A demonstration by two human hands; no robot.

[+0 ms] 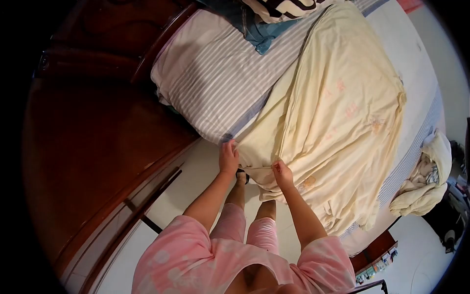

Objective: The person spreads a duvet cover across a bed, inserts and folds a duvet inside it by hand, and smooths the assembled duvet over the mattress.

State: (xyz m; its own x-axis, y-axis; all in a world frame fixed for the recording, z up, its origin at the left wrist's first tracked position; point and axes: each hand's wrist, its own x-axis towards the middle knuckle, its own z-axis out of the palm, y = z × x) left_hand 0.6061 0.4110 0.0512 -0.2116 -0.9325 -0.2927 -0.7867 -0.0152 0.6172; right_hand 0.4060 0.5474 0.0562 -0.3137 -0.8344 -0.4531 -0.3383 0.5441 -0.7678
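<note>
A large pale yellow cloth (342, 112) with small pink and orange prints lies spread and wrinkled over the bed, its near edge hanging down. My left hand (228, 156) pinches the cloth's corner at the bed's near edge, beside the blue stripe of the sheet. A short way to the right, my right hand (282, 174) is closed on the same near edge. Between my hands the cloth sags a little. Under it the striped sheet (220, 73) covers the mattress.
A dark wooden headboard (98, 63) and cabinet top (98, 161) stand at the left. Teal fabric (264, 36) and a black-and-white patterned cloth (289, 7) lie at the bed's far side. A crumpled cream cloth (426, 181) sits at the right. Pale floor (183, 191) shows near my feet.
</note>
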